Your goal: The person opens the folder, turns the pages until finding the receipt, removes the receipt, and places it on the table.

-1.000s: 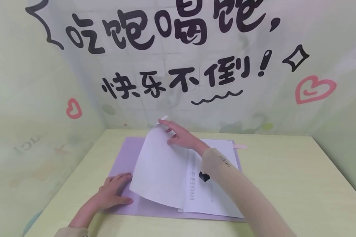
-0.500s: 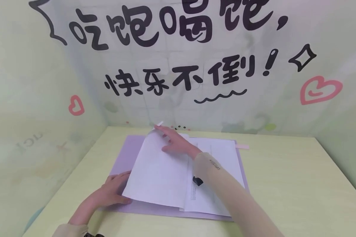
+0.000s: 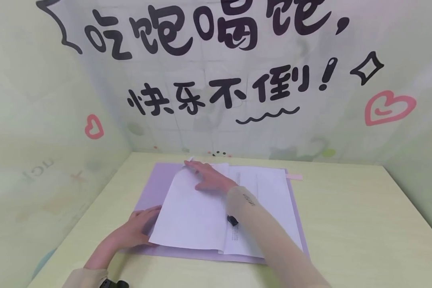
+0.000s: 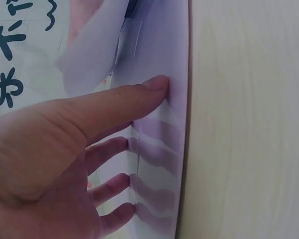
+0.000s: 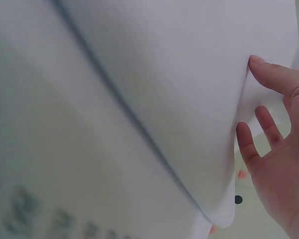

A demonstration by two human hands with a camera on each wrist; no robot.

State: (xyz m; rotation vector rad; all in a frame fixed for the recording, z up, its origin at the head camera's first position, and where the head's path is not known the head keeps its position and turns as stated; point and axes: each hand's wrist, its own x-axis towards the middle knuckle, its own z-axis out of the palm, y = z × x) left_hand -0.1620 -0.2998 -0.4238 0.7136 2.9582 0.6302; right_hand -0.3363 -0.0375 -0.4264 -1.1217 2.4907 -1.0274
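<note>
A purple folder [image 3: 158, 188] lies spread on the table with white printed pages [image 3: 273, 200] on its right half. A blank white sheet [image 3: 191, 216], turned to the left, slopes over the left cover. Near its upper left corner, my right hand [image 3: 212, 176] touches the sheet with extended fingers; in the right wrist view the thumb [image 5: 274, 77] lies against the paper. My left hand [image 3: 137, 230] rests at the left cover's lower edge, partly overlapped by the sheet. In the left wrist view its fingers are spread, with the thumb [image 4: 152, 87] on the purple cover.
The pale wooden table [image 3: 353, 224] extends to the right of the folder. A pink tab [image 3: 294, 177] sticks out past the folder's right edge. Behind stands a panel [image 3: 187, 136] with black lettering, and a side panel [image 3: 68, 172] rises at the left.
My right hand has moved left and down, and the sheet has come down flatter over the left cover. The left hand stays at the folder's lower left.
</note>
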